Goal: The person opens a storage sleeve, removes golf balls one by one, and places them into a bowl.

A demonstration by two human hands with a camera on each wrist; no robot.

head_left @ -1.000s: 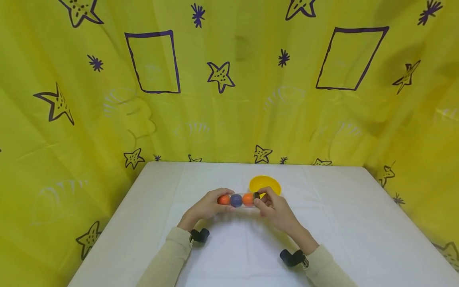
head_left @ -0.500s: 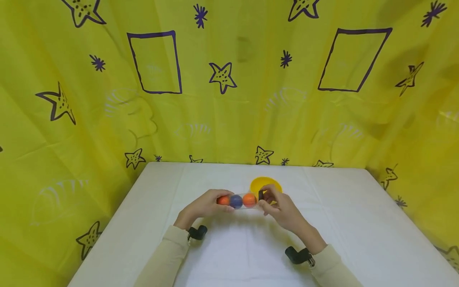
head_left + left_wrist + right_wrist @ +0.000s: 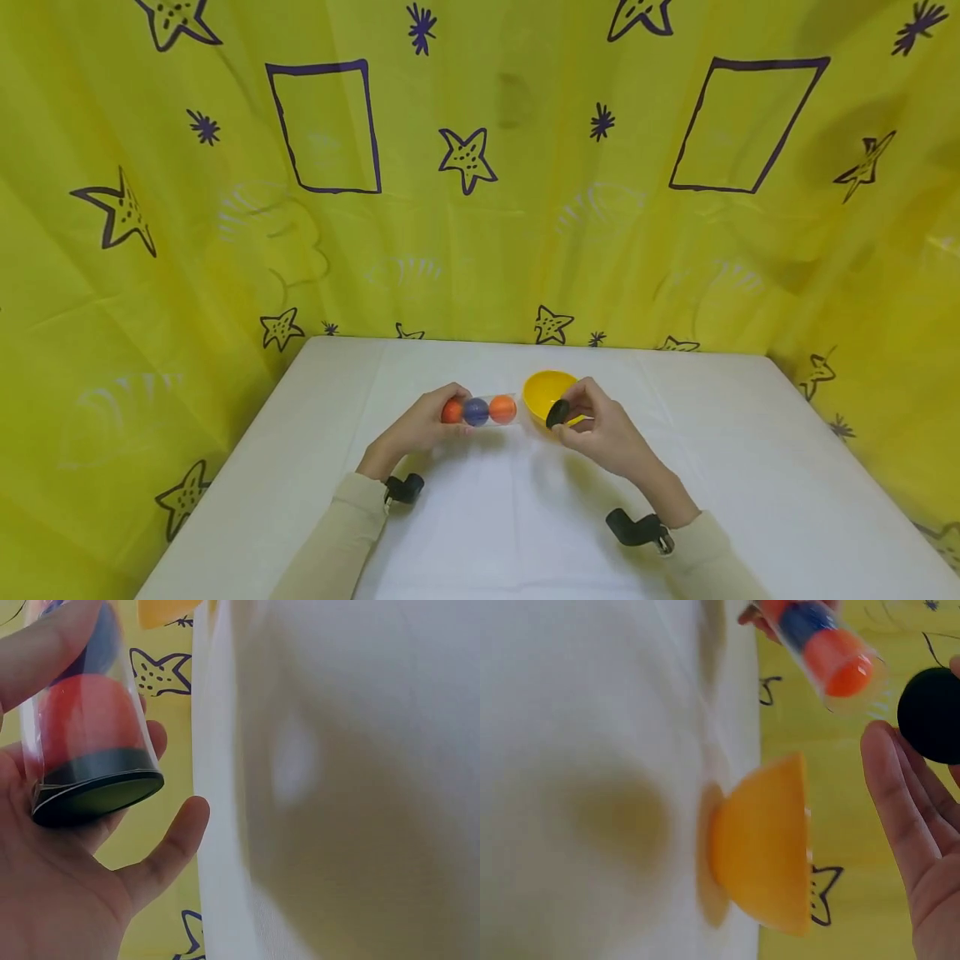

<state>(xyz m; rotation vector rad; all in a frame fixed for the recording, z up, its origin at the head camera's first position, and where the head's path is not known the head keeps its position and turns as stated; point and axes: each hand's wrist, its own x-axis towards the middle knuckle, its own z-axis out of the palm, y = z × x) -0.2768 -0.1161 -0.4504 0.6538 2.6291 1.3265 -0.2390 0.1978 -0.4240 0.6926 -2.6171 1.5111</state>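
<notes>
My left hand (image 3: 422, 423) grips the closed end of a clear plastic tube (image 3: 147, 727), held sideways above the table. Inside sit an orange ball (image 3: 502, 408), a blue ball (image 3: 476, 412) and a red-orange ball (image 3: 452, 411) in a row. A black cap (image 3: 101, 791) covers the end by the left palm; the other end is uncapped in the right wrist view. My right hand (image 3: 609, 433) pinches a round black lid (image 3: 934, 716) between thumb and fingers, apart from the tube. Just behind that hand stands a yellow bowl (image 3: 542, 392), partly hidden by it in the head view.
A white-covered table (image 3: 712, 467) lies under both hands. Behind and at the sides hangs a yellow curtain (image 3: 480, 242) with purple stars. Each wrist carries a small black camera mount (image 3: 636, 528).
The black lid has come off the tube's right end with my right hand. My left hand and the tube have shifted left, opening a gap between tube and lid.
</notes>
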